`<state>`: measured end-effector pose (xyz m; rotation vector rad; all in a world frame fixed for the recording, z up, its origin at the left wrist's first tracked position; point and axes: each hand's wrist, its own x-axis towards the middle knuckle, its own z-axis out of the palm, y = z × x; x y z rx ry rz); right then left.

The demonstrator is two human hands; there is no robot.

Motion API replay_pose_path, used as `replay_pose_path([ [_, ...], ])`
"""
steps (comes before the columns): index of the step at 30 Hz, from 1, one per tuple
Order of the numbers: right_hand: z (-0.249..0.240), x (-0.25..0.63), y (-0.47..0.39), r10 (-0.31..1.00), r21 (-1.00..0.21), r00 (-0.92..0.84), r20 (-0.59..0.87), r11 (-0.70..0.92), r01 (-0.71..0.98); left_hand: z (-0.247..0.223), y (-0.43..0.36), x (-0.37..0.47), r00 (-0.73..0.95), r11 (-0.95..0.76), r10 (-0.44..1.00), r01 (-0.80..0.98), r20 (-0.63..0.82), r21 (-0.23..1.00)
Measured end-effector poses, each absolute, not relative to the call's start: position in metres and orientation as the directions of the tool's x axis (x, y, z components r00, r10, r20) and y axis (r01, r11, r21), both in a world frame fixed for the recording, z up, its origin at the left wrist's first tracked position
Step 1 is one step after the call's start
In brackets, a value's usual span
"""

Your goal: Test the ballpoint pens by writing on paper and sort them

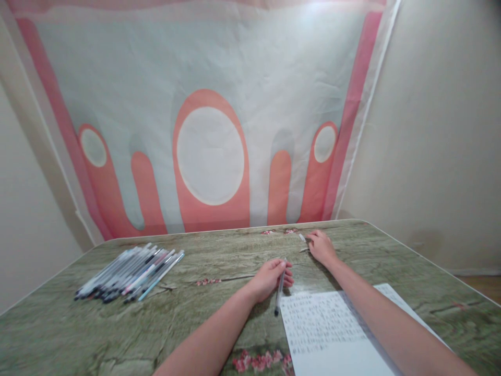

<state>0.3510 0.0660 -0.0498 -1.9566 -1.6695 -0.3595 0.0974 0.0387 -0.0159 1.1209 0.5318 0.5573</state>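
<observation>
Left hand (270, 278) grips a pen (279, 289) mid-desk; right hand (321, 247), fingers loosely curled, touches a small cap (301, 237) near the desk's (58, 324) far edge (capping probably follows, needing tip alignment).

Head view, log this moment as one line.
left hand: holds pen | right hand: on small cap | paper near | pens pile left

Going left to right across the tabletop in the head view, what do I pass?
Row of capped pens → left hand holding a slim grey pen → right hand touching a small white pen cap; the handwritten white paper sheet overlaps, so omitted.
</observation>
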Motion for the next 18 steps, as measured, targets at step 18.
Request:
replay_pose_path([
  [18,-0.0508,0.3512,0.0687,0.877,-0.183,0.089,0.472,-0.001,0.983,-0.0135,0.0377,0.0974,0.741,0.327,0.662,-0.151,-0.112,0.933],
])
